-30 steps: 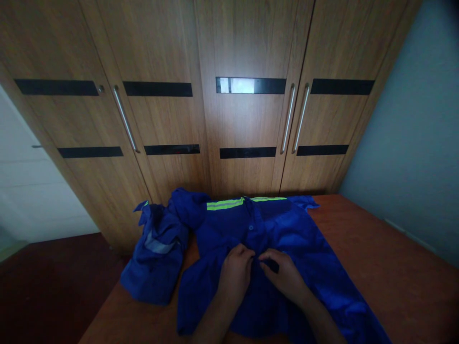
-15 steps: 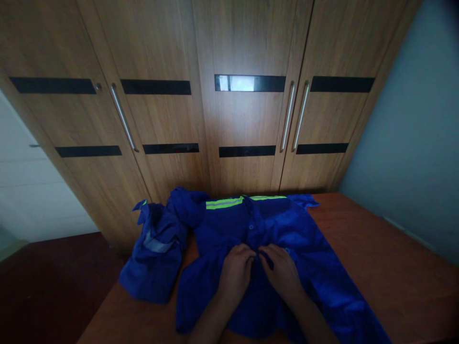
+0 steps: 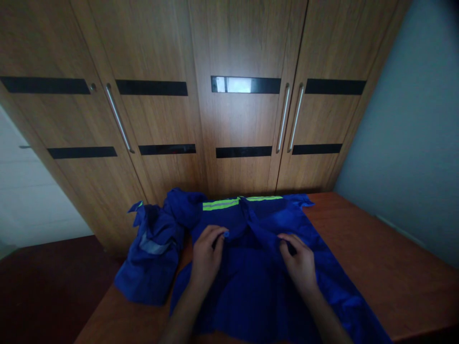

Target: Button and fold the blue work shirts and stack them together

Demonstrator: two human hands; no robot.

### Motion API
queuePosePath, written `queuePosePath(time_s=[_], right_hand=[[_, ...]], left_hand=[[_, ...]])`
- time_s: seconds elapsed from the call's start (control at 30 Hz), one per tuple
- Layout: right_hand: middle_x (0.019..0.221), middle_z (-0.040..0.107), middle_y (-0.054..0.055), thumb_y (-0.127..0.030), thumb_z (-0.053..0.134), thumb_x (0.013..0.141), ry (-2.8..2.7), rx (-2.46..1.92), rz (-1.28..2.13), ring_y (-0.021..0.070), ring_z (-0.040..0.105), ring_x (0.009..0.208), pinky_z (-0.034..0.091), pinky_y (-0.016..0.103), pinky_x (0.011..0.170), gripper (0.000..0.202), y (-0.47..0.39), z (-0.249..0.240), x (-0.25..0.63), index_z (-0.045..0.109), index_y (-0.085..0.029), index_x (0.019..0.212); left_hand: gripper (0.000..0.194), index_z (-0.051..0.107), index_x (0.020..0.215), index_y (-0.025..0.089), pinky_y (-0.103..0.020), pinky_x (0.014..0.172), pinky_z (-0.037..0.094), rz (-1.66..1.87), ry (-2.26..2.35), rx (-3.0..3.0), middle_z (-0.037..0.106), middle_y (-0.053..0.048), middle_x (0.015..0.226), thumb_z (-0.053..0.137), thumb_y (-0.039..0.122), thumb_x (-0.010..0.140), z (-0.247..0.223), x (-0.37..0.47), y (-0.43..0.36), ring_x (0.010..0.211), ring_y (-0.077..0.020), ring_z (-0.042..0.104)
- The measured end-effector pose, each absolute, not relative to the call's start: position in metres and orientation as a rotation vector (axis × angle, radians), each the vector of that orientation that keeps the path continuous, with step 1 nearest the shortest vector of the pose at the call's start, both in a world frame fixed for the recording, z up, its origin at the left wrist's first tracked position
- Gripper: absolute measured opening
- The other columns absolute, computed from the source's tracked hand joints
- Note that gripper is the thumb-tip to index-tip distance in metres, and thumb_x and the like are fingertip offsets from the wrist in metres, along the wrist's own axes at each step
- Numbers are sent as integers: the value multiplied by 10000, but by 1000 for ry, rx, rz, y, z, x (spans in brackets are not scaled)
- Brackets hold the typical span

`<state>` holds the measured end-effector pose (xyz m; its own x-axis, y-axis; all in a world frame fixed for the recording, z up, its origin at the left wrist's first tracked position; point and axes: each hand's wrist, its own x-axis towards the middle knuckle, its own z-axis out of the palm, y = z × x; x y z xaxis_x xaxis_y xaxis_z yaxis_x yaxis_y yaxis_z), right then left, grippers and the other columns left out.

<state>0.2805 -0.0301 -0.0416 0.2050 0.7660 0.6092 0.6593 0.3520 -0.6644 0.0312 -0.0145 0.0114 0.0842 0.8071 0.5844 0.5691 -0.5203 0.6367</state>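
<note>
Pinching one front edge in my left hand and the other in my right hand, I am holding parted the blue jacket lying on the reddish-brown table.

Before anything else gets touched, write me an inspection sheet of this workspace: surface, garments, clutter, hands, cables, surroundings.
Surface: smooth reddish-brown table, under the clothing.
Garments: dark-blue cloth work shirt with yellow-green reflective strips at the shoulders, spread out, front edges held apart.
Clutter: bunched blue cloth with a pale grey band, left of the shirt; whether joined to it, cannot tell.
Hands: left hand pinches one front edge by a small round blue button; right hand pinches the other.
Cables: nothing seen.
Surroundings: brown wood-grain wardrobe with long metal handles behind; blue-grey wall at right; dark red floor at left.
</note>
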Motion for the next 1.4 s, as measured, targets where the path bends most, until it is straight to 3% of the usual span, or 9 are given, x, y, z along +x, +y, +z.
queuePosePath(time_s=[0.2, 0.4, 0.47, 0.6, 0.7, 0.93, 1.17, 1.3, 1.4], right_hand=[[870, 667, 58, -314, 473, 889, -1591, -1415, -151, 214, 617, 840, 464, 364, 813, 247, -29, -29, 329, 680, -220, 987], [882, 663, 72, -154, 494, 803, -1905, -1762, -295, 246, 600, 851, 462, 387, 761, 236, -24, -49, 330, 688, -244, 904], [965, 662, 82, -101, 495, 763, -1925, -1752, -316, 262, 589, 906, 461, 406, 791, 305, -24, -46, 322, 675, -244, 964], [1087, 635, 75, -40, 442, 743, -1998, -1474, -138, 236, 562, 1017, 448, 390, 910, 427, -19, -21, 290, 620, -215, 1089], [1084, 640, 59, -60, 420, 789, -2030, -1316, 15, 204, 570, 1030, 447, 352, 933, 392, -8, -6, 258, 612, -222, 1090], [899, 707, 61, -212, 523, 826, -1882, -1744, 226, 219, 657, 875, 472, 304, 727, 318, 41, -18, 234, 596, -232, 1134], [770, 714, 19, -196, 449, 831, -1730, -1950, 407, 174, 676, 709, 451, 249, 587, 306, 55, -46, 273, 599, -218, 1097], [906, 699, 76, -180, 492, 800, -1735, -1981, 375, 230, 660, 858, 476, 316, 713, 291, 49, -51, 265, 624, -219, 1057], [1015, 652, 97, -123, 462, 810, -1810, -1674, 200, 229, 599, 996, 452, 347, 869, 299, 41, -42, 255, 611, -196, 1060]], left_hand=[[244, 662, 951, 215, -294, 864, 468, 1223, 1481, 2314, 641, -39, 964, 424, 193, 904, 24, 4, -9, 926, -169, 600], [360, 674, 936, 240, -310, 810, 441, 393, 1816, 2447, 656, -57, 938, 406, 28, 823, 0, 17, -14, 934, -203, 584], [413, 661, 1001, 234, -349, 825, 420, 304, 1901, 2477, 651, -77, 981, 405, -9, 787, 1, 25, -18, 958, -228, 568], [427, 600, 1128, 227, -398, 886, 382, 456, 1846, 2577, 607, -97, 1112, 436, 37, 782, 18, 49, -28, 1048, -260, 523], [322, 603, 1080, 210, -376, 877, 403, 518, 1717, 2600, 610, -89, 1048, 459, 111, 809, 25, 73, -26, 993, -245, 549], [220, 623, 993, 157, -379, 736, 468, 429, 1693, 2463, 657, -126, 936, 456, 199, 856, -5, 102, 2, 856, -274, 634], [225, 660, 930, 225, -254, 782, 444, 569, 1571, 2384, 677, -35, 913, 444, 178, 886, -24, 86, 15, 875, -170, 637], [245, 681, 912, 238, -240, 732, 434, 676, 1525, 2317, 665, -23, 848, 446, 174, 884, -29, 88, 15, 807, -160, 633], [248, 677, 927, 239, -241, 719, 429, 731, 1523, 2301, 662, -21, 844, 441, 174, 887, -31, 89, 14, 793, -160, 630]])
